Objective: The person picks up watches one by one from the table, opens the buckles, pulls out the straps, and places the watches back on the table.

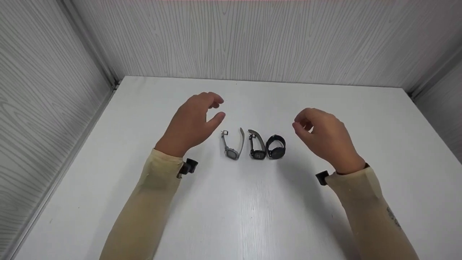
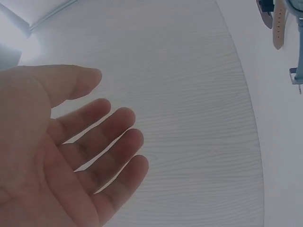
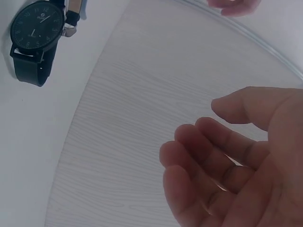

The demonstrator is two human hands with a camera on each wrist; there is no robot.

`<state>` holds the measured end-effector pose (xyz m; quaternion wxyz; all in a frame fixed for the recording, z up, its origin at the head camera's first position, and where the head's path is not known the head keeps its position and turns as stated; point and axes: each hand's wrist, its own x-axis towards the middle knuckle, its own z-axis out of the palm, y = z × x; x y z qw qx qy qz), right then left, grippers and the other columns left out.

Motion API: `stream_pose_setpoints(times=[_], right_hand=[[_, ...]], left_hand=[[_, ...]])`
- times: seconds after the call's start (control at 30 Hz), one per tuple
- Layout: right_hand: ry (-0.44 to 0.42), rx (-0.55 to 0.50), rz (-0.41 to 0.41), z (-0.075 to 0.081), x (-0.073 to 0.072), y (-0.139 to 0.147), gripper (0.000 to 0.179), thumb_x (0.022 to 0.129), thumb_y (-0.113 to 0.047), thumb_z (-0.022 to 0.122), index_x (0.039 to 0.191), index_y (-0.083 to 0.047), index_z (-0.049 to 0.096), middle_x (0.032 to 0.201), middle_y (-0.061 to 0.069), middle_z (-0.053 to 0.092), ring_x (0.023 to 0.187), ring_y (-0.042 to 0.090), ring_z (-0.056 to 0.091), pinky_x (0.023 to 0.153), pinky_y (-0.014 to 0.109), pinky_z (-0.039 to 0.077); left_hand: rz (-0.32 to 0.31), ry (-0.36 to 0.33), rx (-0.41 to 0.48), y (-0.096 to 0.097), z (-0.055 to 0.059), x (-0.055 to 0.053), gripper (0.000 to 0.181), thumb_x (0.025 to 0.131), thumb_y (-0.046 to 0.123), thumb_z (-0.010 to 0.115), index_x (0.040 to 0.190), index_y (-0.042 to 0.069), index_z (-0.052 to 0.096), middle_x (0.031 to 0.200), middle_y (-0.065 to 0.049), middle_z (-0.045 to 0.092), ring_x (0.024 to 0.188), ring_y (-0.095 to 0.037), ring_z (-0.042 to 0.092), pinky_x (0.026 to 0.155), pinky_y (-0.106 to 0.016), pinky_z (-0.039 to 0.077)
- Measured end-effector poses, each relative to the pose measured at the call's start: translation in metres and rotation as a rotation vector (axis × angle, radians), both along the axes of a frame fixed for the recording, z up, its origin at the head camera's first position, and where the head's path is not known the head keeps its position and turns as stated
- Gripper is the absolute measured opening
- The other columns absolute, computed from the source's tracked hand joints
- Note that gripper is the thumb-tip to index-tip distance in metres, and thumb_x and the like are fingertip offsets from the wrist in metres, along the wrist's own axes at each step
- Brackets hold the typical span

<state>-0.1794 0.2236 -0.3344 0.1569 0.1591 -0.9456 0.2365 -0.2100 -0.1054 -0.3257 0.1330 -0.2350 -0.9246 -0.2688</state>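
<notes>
Three wristwatches lie in a row on the white table. The leftmost is a grey watch (image 1: 232, 154) with its strap undone and spread. Beside it, a black watch (image 1: 258, 155) has an unfastened strap with a pale lining. A black round-dial watch (image 1: 277, 152) at the right has its strap looped; its dial (image 3: 38, 24) shows in the right wrist view. My left hand (image 1: 193, 121) hovers left of the watches, fingers loosely bent, holding nothing. My right hand (image 1: 325, 135) hovers to their right, fingers loosely curled and the palm bare in the right wrist view.
The white tabletop (image 1: 231, 216) carries the watches. A wood-grain panel (image 1: 231, 39) rises behind it, and another panel (image 1: 39, 90) stands on the left. A small black camera (image 1: 187, 167) sits on the left wrist, another camera (image 1: 322, 178) on the right.
</notes>
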Motion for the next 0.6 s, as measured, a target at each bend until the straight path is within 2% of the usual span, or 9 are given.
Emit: stream_pose_setpoints(times=[0.23,0.37,0.5,0.6], right_hand=[[-0.142,0.053,0.028,-0.013,-0.008,0.002,0.01,0.1,-0.014,0.064,0.102,-0.01,0.073,0.092,0.003,0.071,0.084,0.02,0.064,0.072,0.04,0.05],[-0.241,0.107,0.056,-0.024,-0.017,0.008,0.016,0.101,-0.012,0.062,0.109,-0.009,0.075,0.096,0.006,0.073,0.085,0.023,0.065,0.074,0.042,0.051],[-0.357,0.166,0.105,-0.034,-0.026,0.016,0.026,0.102,-0.009,0.059,0.122,-0.007,0.075,0.105,0.01,0.075,0.093,0.026,0.068,0.081,0.046,0.053],[-0.412,0.187,0.147,-0.041,-0.03,0.02,0.03,0.101,-0.007,0.057,0.127,-0.007,0.073,0.11,0.011,0.074,0.098,0.028,0.067,0.087,0.049,0.053]], left_hand=[[-0.042,-0.213,-0.062,0.006,-0.008,-0.001,0.035,0.103,0.028,0.063,0.135,0.011,0.061,0.129,-0.005,0.062,0.12,-0.023,0.059,0.103,-0.04,0.048],[-0.072,-0.257,-0.104,0.009,-0.008,0.0,0.036,0.104,0.028,0.062,0.136,0.013,0.06,0.131,-0.004,0.062,0.121,-0.023,0.059,0.103,-0.041,0.047],[-0.1,-0.285,-0.122,0.012,-0.007,0.0,0.034,0.104,0.029,0.06,0.134,0.015,0.06,0.13,-0.002,0.062,0.121,-0.022,0.059,0.101,-0.04,0.047],[-0.107,-0.308,-0.137,0.015,-0.007,0.0,0.033,0.103,0.029,0.059,0.133,0.015,0.061,0.128,-0.001,0.063,0.118,-0.022,0.06,0.1,-0.04,0.048]])
